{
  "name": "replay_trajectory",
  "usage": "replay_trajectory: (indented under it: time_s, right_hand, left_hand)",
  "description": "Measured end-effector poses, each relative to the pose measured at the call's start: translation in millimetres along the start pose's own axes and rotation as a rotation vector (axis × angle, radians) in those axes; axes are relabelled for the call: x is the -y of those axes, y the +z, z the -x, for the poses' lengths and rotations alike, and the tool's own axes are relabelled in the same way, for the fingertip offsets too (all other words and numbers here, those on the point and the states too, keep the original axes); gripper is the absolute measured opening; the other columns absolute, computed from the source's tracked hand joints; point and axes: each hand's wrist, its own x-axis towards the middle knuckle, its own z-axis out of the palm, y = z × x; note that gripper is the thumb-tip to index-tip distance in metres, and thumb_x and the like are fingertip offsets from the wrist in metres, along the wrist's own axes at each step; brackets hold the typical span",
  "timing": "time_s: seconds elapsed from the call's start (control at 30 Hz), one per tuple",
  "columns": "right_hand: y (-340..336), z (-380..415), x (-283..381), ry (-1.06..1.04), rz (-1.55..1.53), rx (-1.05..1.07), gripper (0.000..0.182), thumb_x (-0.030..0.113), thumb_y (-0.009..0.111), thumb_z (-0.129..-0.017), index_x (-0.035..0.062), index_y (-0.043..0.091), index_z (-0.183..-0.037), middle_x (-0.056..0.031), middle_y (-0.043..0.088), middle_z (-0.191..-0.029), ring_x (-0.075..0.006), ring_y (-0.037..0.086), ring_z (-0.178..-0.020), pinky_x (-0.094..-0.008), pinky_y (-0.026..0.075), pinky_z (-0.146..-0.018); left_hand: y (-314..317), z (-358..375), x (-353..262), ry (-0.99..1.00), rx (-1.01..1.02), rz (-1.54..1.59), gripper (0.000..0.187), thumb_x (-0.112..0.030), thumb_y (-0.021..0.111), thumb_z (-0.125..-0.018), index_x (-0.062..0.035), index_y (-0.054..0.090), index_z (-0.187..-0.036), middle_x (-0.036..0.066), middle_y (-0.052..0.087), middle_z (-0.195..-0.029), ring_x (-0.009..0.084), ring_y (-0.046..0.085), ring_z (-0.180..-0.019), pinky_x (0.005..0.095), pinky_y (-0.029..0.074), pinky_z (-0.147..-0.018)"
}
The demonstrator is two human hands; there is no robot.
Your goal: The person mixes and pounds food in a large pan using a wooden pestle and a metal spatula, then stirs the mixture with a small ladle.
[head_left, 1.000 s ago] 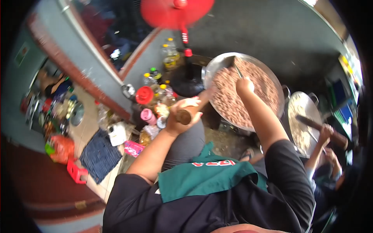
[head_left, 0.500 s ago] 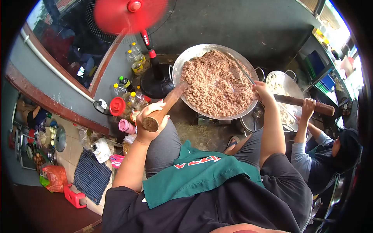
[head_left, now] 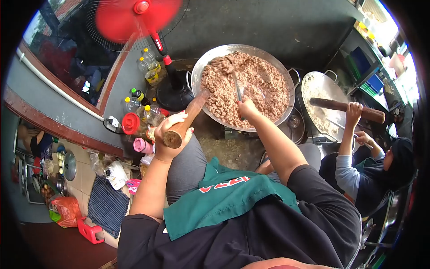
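Observation:
My left hand [head_left: 169, 134] is closed around a thick wooden pole [head_left: 193, 111]; its far end presses against the left rim of a big metal wok [head_left: 218, 53]. Brown, crumbly mince-like food [head_left: 268, 85] fills the wok. Over the near middle of this food, my right hand [head_left: 247, 109] grips the handle of a long metal spatula-like utensil [head_left: 237, 88]. The utensil slants forward and left, and its head is buried in the food, so I cannot see its shape.
On the right a co-worker [head_left: 358, 175] holds a wooden pole [head_left: 371, 114] and a metal utensil at a second wok [head_left: 333, 89] of pale food. A red fan [head_left: 141, 7] spins at the upper left. Bottles [head_left: 152, 114] stand left of my wok, a metal pot [head_left: 295, 123] at its lower right.
My right hand has swept left from the wok's right rim to its middle, carrying the utensil through the food. My left hand keeps its hold on the pole. The co-worker's lower hand has shifted back.

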Motion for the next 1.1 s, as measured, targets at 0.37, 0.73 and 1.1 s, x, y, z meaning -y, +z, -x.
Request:
replay_trajectory:
  time_s: [0.37, 0.73, 1.1]
  right_hand:
    - [6, 74, -18, -0.332, 0.549, 0.009, 0.035, 0.020, 0.046, -0.094, 0.0004, 0.050, -0.122, -0.0180, 0.062, -0.074, -0.0265, 0.062, -0.051, -0.0386, 0.050, -0.045]
    - [-22, 110, -65, -0.317, 0.432, 0.026, 0.031, 0.021, 0.053, -0.090, 0.0028, 0.053, -0.115, -0.0244, 0.063, -0.082, -0.0373, 0.062, -0.073, -0.0440, 0.049, -0.072]
    - [-175, 216, -1, 0.000, 0.176, 0.047, 0.037, 0.018, 0.045, -0.094, 0.0059, 0.049, -0.130, -0.0050, 0.056, -0.068, -0.0117, 0.053, -0.050, -0.0287, 0.045, -0.042]
  left_hand:
    - [3, -4, -5, -0.085, 0.119, 0.164, 0.040, 0.004, 0.076, -0.064, -0.0059, 0.053, -0.095, 0.013, 0.063, -0.108, 0.0291, 0.058, -0.111, 0.0384, 0.045, -0.095]
    - [-11, -32, -46, -0.085, -0.104, 0.471, 0.039, 0.017, 0.058, -0.069, -0.0073, 0.044, -0.095, 0.009, 0.056, -0.095, 0.0295, 0.052, -0.116, 0.0420, 0.039, -0.099]
    - [7, -46, -19, -0.096, -0.143, 0.514, 0.037, 0.017, 0.058, -0.070, -0.0067, 0.045, -0.094, 0.009, 0.056, -0.094, 0.0277, 0.055, -0.110, 0.0417, 0.041, -0.097]
